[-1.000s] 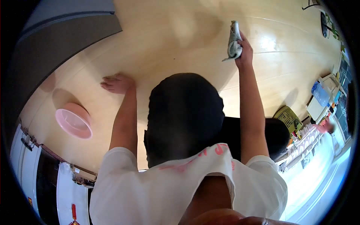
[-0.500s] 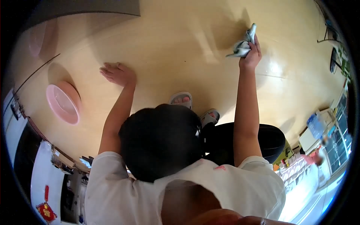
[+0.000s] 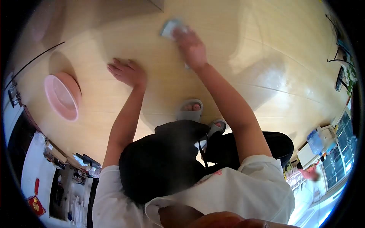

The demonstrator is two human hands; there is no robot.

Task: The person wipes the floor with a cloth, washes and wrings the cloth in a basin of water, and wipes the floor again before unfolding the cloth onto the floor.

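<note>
Remotely, I watch my right hand point(image 3: 192, 47) clutch a blurred grey-white cloth point(image 3: 167, 29) beneath its fingers over the glossy tan floor point(image 3: 99, 108), ahead and right of my left hand point(image 3: 130, 74), palm down, fingers extended; a round pink plastic basin point(image 3: 71, 84) sits farther left.

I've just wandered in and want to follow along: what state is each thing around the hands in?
Left hand: spread, resting on the floor.
Right hand: closed on the cloth, blurred.
Cloth: partly covered by the hand; wet or dry, cannot tell.
Basin: uncovered; contents unclear.
Slippers: worn.
</note>
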